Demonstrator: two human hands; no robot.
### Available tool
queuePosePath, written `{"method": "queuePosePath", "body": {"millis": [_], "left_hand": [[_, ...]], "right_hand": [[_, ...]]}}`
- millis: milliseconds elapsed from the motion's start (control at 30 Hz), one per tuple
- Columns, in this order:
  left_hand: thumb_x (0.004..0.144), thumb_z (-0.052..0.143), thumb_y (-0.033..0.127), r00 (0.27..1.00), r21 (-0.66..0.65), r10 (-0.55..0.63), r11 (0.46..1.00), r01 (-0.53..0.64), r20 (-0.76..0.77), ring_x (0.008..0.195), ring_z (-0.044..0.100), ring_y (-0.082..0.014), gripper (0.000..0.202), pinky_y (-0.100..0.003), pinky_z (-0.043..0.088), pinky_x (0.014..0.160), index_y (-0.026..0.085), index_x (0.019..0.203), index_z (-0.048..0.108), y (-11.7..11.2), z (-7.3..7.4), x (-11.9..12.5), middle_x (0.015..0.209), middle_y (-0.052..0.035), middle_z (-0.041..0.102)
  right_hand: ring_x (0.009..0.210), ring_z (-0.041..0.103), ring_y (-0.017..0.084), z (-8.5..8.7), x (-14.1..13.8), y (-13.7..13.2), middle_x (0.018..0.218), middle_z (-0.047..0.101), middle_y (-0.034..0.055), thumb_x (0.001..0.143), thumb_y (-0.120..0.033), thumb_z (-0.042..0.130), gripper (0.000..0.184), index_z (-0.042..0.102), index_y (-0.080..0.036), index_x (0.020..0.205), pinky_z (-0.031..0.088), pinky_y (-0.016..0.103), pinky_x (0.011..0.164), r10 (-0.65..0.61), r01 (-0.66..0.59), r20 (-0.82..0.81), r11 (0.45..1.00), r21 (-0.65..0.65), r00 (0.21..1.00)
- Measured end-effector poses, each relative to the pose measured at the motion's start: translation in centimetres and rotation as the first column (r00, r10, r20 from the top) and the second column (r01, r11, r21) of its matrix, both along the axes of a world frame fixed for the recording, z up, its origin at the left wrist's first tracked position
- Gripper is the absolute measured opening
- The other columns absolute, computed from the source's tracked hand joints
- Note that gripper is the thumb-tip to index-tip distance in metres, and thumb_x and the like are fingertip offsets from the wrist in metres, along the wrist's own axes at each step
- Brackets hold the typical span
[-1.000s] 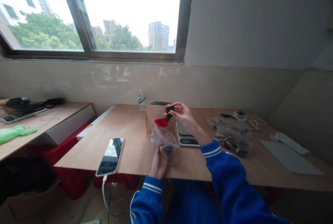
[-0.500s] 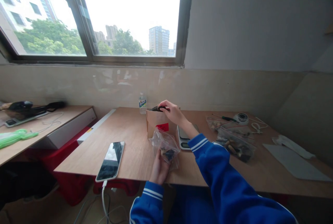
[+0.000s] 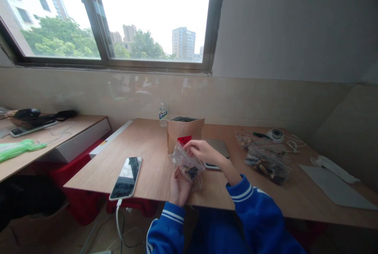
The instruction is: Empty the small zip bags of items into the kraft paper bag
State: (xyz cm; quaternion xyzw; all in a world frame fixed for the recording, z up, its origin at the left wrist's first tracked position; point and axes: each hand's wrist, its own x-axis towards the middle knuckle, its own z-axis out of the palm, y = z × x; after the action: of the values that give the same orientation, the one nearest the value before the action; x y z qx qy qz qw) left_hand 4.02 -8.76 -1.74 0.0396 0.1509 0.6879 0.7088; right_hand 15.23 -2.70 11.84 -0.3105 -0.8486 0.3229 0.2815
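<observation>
My left hand (image 3: 179,189) is closed around the lower part of a clear plastic bag (image 3: 179,159) at the near side of the table. Dark and light brown pieces (image 3: 190,171) lie inside it, too blurred to name. At the bag's top edge, my right hand (image 3: 205,153) has its fingers pinched together on the plastic; whether they also hold a small piece is hidden. Just behind stands an upright brown paper bag (image 3: 186,127) with its mouth open and a red label (image 3: 184,139) on its front. A flat kitchen scale (image 3: 220,147) sits right of it, partly behind my right hand.
A phone (image 3: 126,178) with a charging cable lies near the table's left front edge. A bottle (image 3: 163,116) stands by the wall. To the right are filled plastic bags (image 3: 267,163), a screwdriver (image 3: 261,135), a white dome camera (image 3: 276,134) and a grey sheet (image 3: 336,187).
My right hand has come down from the paper bag's mouth to the top of the plastic bag. The left hand still holds that bag. The view has shifted slightly.
</observation>
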Motion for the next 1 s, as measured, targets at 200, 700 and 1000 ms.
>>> {"method": "queuePosePath", "body": {"millis": [200,700,1000], "left_hand": [[0.076,0.038,0.002,0.997,0.012,-0.021,1.000,0.022,-0.072,0.093,0.065,-0.0197,0.057,-0.039,0.052,0.086,0.026,0.125,0.052,-0.4,-0.5,-0.2,0.108,-0.0060,0.067],[0.084,0.051,0.008,0.984,-0.072,0.101,0.991,-0.113,-0.144,0.095,0.065,-0.0150,0.022,-0.027,0.052,0.086,0.017,0.099,0.064,0.1,-0.1,0.3,0.106,-0.0058,0.068],[0.085,0.053,0.016,0.977,-0.114,0.091,0.987,-0.114,-0.191,0.116,0.057,-0.0211,0.024,-0.034,0.046,0.098,0.016,0.108,0.062,0.2,-0.2,0.5,0.124,-0.0108,0.061]], "right_hand": [[0.082,0.062,0.018,-3.4,0.9,0.1,0.092,0.068,0.0069,0.077,-0.022,0.063,0.018,0.063,-0.014,0.093,0.049,0.028,0.072,0.014,0.011,0.127,0.981,-0.194,0.992],[0.105,0.059,0.025,-7.4,3.3,2.3,0.117,0.063,0.0112,0.074,-0.046,0.070,0.061,0.056,-0.015,0.125,0.044,0.041,0.094,0.342,-0.402,-0.214,0.732,-0.551,0.915],[0.103,0.058,0.026,-7.4,2.0,2.6,0.110,0.067,0.0093,0.074,-0.043,0.068,0.050,0.063,-0.017,0.117,0.044,0.041,0.092,0.236,-0.289,-0.176,0.867,-0.405,0.956]]}}
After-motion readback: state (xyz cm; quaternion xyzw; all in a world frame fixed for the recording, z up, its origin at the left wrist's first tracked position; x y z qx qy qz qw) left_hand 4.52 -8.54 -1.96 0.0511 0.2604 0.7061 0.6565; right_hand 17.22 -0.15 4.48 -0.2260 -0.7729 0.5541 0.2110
